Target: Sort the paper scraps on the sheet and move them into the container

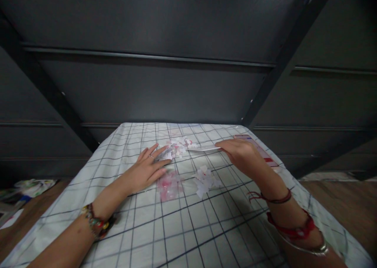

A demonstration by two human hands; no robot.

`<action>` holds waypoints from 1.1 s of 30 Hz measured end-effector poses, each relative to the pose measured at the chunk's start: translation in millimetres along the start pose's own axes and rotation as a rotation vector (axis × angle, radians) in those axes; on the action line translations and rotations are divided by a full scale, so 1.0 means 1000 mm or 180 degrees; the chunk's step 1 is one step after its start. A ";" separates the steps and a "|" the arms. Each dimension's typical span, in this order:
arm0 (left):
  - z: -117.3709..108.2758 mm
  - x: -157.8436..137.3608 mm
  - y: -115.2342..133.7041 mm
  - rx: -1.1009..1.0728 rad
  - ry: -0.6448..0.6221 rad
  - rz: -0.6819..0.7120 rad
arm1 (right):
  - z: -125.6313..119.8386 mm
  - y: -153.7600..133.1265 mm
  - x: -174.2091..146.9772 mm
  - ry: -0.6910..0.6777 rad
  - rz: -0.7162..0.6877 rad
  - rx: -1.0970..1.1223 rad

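A pile of torn paper scraps [179, 145], white with pink marks, lies on the checked cloth [188, 228]. My left hand [149, 169] rests beside it with fingers spread, the fingertips touching its left edge. In my right hand [240, 154] the fingers are closed on the end of a thin white sheet [204, 148], seen almost edge-on. The sheet's far end reaches the pile's right side; whether it is paper or plastic I cannot tell. Closer to me lie some translucent pink pieces [169, 186] and a smaller group of white paper scraps [204, 181].
Partly behind my right wrist lies a flat pink and red rectangular item [265, 154]. A dark panelled wall [159, 91] rises at the cloth's far edge. Wooden floor [341, 201] shows at the right, and crumpled items [35, 187] sit low at the left.
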State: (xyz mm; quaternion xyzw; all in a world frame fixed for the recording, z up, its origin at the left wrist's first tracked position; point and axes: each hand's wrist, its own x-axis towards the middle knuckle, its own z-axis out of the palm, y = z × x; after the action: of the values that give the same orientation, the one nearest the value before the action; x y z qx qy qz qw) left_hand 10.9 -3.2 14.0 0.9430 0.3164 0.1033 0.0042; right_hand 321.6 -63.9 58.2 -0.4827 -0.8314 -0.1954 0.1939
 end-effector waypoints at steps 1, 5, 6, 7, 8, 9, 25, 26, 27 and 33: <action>0.001 0.000 0.000 0.0011 0.0003 0.0015 | 0.002 -0.003 0.001 0.0052 -0.0011 -0.0001; 0.001 -0.001 0.000 0.0030 -0.0039 0.0025 | 0.007 -0.013 0.006 -0.0044 -0.0061 0.0101; 0.000 -0.001 0.000 0.0032 -0.0053 0.0020 | 0.008 -0.016 0.007 -0.0069 -0.0068 0.0104; 0.000 -0.001 0.000 0.0031 -0.0062 0.0016 | 0.007 -0.017 0.007 -0.0087 -0.0071 0.0102; -0.001 -0.001 0.001 0.0027 -0.0068 0.0018 | 0.007 -0.018 0.008 -0.0102 -0.0069 0.0103; -0.001 -0.001 0.001 0.0015 -0.0067 0.0019 | 0.006 -0.019 0.008 -0.0113 -0.0062 0.0106; 0.002 0.000 0.000 0.0006 -0.0049 0.0021 | 0.003 -0.001 0.003 0.0113 -0.0113 0.0254; 0.001 0.001 0.000 0.0013 -0.0067 0.0026 | 0.004 -0.001 0.003 0.0123 -0.0136 0.0298; 0.001 0.001 0.001 0.0019 -0.0086 0.0024 | 0.004 0.000 0.003 0.0099 -0.0152 0.0341; -0.001 0.001 0.002 0.0022 -0.0141 0.0009 | 0.003 0.008 0.002 -0.0021 -0.0200 0.0569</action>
State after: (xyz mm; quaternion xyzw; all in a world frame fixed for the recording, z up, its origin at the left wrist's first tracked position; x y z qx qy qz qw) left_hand 13.0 -4.7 15.1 0.9455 0.3153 0.0813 0.0078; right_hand 327.1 -57.2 58.3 -0.4379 -0.8608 -0.1248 0.2272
